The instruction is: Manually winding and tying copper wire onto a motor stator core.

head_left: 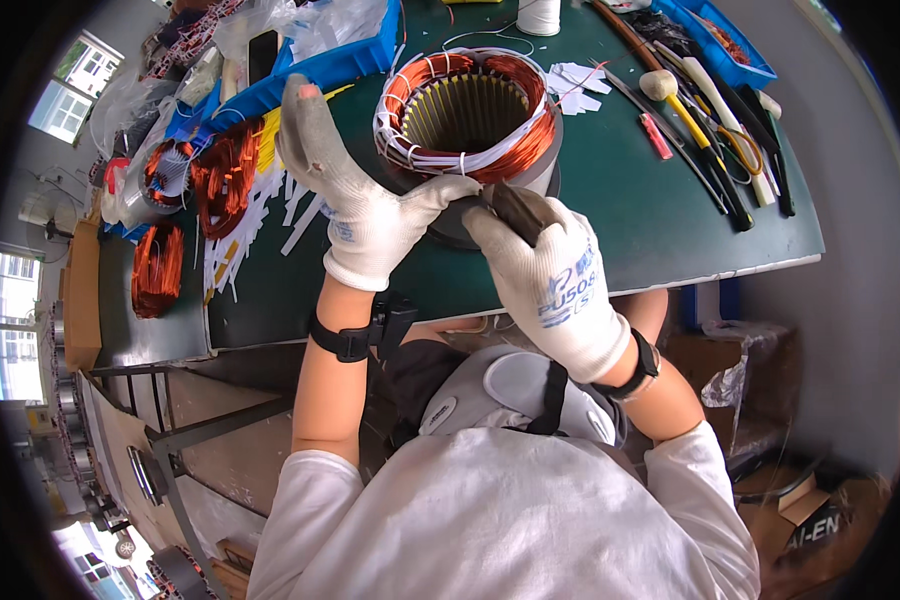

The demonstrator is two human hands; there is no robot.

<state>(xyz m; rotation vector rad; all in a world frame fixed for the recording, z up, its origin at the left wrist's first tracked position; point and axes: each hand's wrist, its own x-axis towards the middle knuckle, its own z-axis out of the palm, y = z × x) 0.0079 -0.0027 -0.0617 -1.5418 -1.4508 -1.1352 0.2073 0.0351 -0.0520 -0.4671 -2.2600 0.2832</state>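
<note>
A motor stator (553, 160) stands upright on the green workbench, its copper coils bound with white cord round a slotted bore. Just in front of it, my right hand (560, 280), in a white glove, is closed round a dark brown, flat-sided object (520, 212). Its kind I cannot make out, as the fingers cover much of it. My left hand (355, 190), also gloved, is held up left of the stator. The fingers stretch upward and the thumb points right, its tip by the dark object; whether they touch is unclear.
Left of my hands lie white paper strips (232, 240) and loose copper coils (157, 270). Blue bins (345, 62) stand behind them. On the right are a mallet (692, 125), a red-handled tool (656, 137) and several rods. White paper scraps (573, 82) and a cord spool (539, 15) sit at the back.
</note>
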